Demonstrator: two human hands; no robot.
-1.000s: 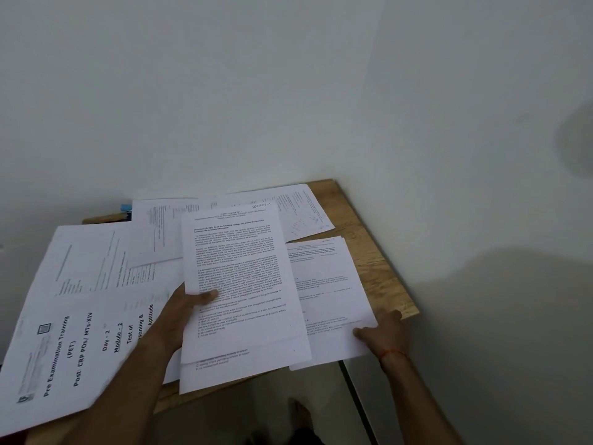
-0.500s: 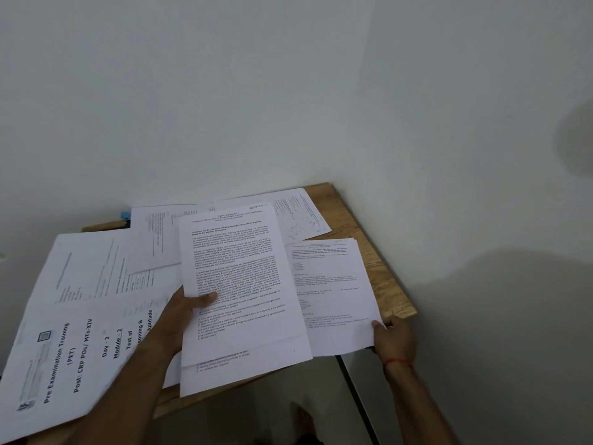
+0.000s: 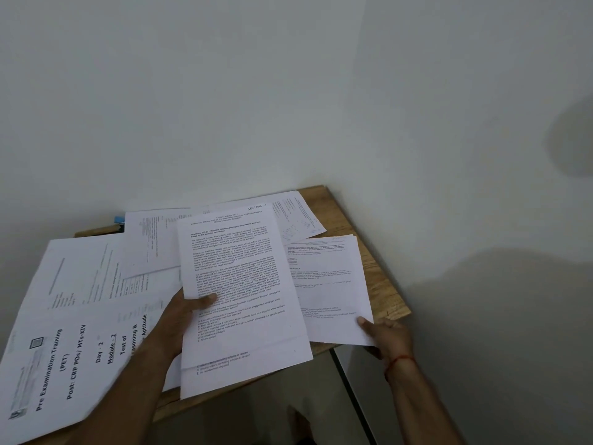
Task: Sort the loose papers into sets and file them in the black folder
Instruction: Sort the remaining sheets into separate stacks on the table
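Papers [image 3: 150, 248] lay loose and overlapping across a wooden bench [image 3: 382, 284] set in the corner of two pale walls. The left hand [image 3: 186, 313] gripped a set of dense-text sheets [image 3: 237, 284] at its left edge, with the thumb on the printed face and the fingers hidden beneath. A second sheet of the set projected below the first, past the near bench edge. The right hand [image 3: 385, 338] pinched the near right corner of a thin stack [image 3: 327, 284], which rested on the bench just beside the held set and partly under it. The hands were well apart, each clamped on its own paper. A cover sheet [image 3: 64, 348] headed "Pre Examination Training (PET)" lay at the left, partly under the left forearm. A red thread [image 3: 398, 361] circled the right wrist.
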